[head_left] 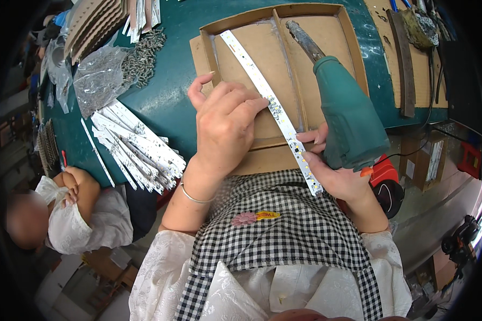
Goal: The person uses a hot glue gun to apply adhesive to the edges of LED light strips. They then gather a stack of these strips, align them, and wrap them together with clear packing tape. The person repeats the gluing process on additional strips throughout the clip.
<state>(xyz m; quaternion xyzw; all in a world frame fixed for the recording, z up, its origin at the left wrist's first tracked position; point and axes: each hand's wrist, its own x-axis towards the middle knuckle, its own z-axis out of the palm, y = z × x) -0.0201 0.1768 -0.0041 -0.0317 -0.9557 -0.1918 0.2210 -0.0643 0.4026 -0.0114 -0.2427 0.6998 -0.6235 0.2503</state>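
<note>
A narrow white LED circuit strip (255, 76) lies slantwise over a shallow cardboard tray (353, 48), its near end over my apron. My left hand (225, 120) is above the tray's left part, thumb and forefinger closed at the strip's middle, little finger raised. Near the strip's lower end, my right hand (337, 179) grips it between thumb and fingers. A green gun-shaped tool (351, 112) with a long, scorched metal barrel is in front of my right hand and hides part of it. What holds the tool up cannot be seen.
Left of the tray lies a pile of similar white strips (136, 150). Behind it are a clear plastic bag (99, 80) and a heap of small metal parts (144, 56). A dark metal bar (401, 64) lies at right. Another person (85, 214) sits at left, arms folded.
</note>
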